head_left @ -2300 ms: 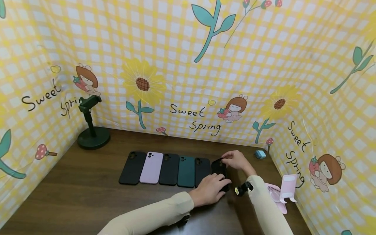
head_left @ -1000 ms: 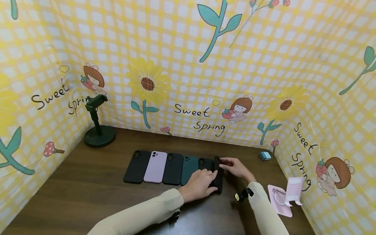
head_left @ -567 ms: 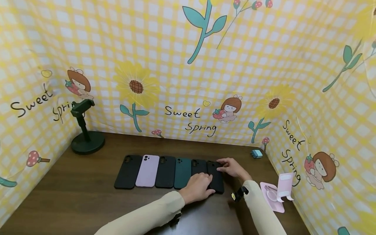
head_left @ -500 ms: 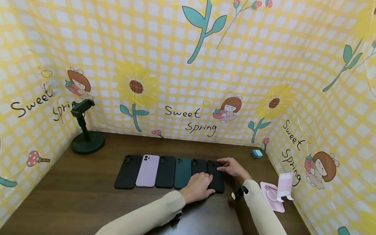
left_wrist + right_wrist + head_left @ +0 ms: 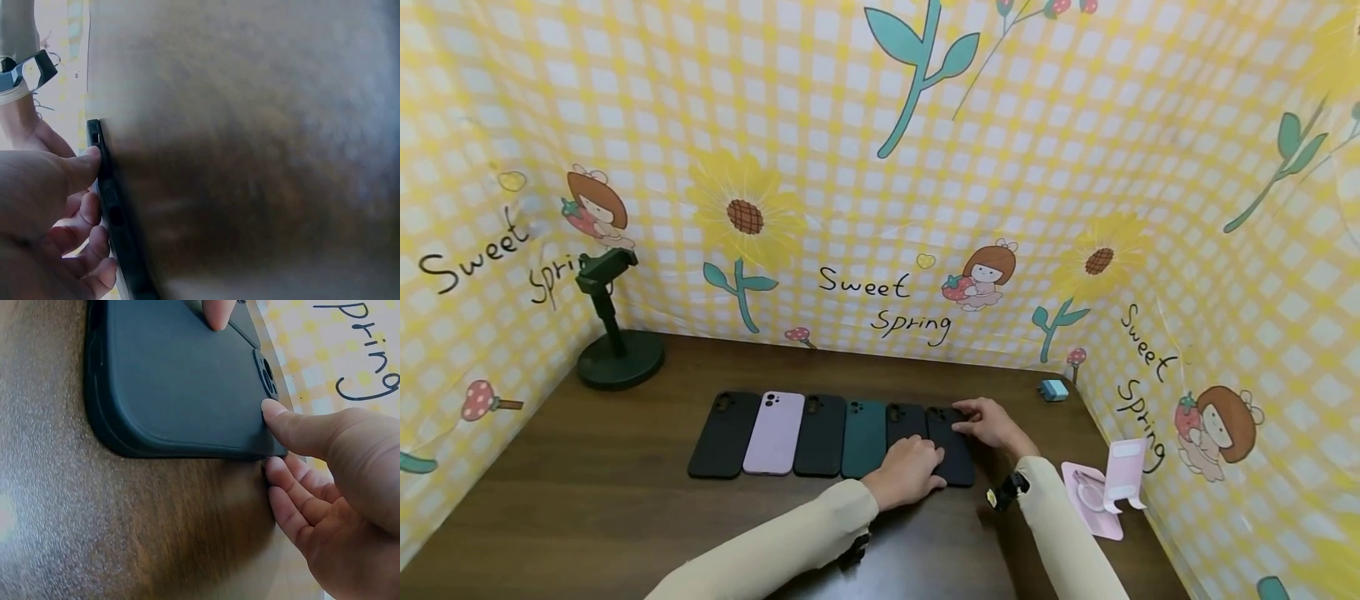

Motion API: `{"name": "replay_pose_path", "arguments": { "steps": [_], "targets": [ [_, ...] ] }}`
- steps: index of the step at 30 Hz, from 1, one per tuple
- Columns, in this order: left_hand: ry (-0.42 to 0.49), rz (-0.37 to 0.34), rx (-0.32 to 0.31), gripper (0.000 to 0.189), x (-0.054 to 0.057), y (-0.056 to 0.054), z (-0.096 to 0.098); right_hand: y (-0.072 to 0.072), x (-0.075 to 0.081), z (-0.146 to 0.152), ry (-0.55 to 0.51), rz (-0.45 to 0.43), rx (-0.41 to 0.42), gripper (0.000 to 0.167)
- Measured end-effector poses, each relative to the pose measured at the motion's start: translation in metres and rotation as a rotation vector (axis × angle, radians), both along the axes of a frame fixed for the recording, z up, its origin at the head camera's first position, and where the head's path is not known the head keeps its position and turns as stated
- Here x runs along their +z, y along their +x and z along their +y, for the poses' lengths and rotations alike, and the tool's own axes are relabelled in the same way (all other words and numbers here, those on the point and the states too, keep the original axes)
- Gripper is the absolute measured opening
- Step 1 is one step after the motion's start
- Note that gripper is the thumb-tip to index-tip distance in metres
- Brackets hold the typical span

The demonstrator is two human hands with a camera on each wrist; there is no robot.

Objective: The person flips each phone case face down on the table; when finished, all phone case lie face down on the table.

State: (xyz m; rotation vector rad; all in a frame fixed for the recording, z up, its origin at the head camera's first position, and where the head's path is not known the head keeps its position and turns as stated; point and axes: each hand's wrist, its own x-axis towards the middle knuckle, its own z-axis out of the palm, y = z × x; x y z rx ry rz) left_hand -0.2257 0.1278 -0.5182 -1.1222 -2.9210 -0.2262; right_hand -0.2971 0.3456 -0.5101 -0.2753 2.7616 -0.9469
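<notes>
A black phone case (image 5: 955, 460) lies at the right end of a side-by-side row. My right hand (image 5: 991, 425) pinches its upper right corner, the thumb (image 5: 278, 419) near the camera cutout and the other fingers at the side edge. My left hand (image 5: 904, 472) lies over the lower part of the row. In the left wrist view its thumb touches a dark case's end edge (image 5: 119, 215), fingers loosely bent. Leftward in the row are another black case (image 5: 902, 421), a teal case (image 5: 863, 442), a black case (image 5: 818, 435), a lilac case (image 5: 772, 435) and a black case (image 5: 724, 435).
A dark green stand (image 5: 617, 358) with a round base is at the back left of the wooden table (image 5: 550, 508). A small blue charger plug (image 5: 1053, 390) sits at the back right. Nearer, by the right wall, stands a pink folding phone holder (image 5: 1123, 475). Patterned cloth walls surround the table.
The rightmost black case, tilted up on its edge between both hands a second ago, now lies flat beside the row. Over the last half second the hands hardly moved; the head view shifted slightly.
</notes>
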Motion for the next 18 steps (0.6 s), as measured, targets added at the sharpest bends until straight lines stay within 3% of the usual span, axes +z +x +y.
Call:
{"name": "replay_pose_path", "arguments": {
  "steps": [7, 12, 18],
  "targets": [
    [0.063, 0.024, -0.036, 0.039, -0.002, -0.003, -0.001, -0.004, 0.001, -0.002, 0.008, 0.040, -0.016, 0.040],
    [0.093, -0.010, -0.070, 0.044, 0.000, -0.002, -0.007, -0.004, -0.001, -0.002, 0.031, 0.065, -0.002, 0.041],
    [0.171, -0.050, -0.145, 0.046, 0.007, -0.001, -0.032, 0.006, 0.000, -0.002, 0.030, 0.219, 0.012, 0.047]
  ]
}}
